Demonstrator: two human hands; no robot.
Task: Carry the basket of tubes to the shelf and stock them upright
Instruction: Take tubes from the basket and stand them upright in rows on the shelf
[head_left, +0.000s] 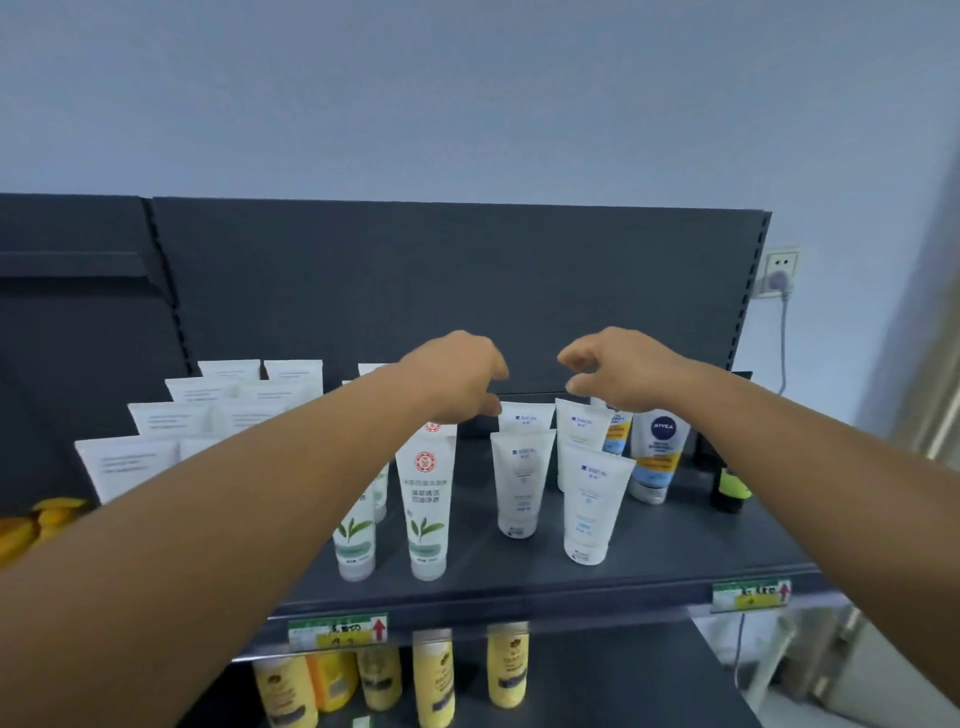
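While both arms reach over upright tubes (519, 480), left hand (457, 379) and right hand (618, 369) hang loosely curled, empty.

Yellow bottles (434, 675) stand on the lower level; a wall socket (777, 270) holds a plug.
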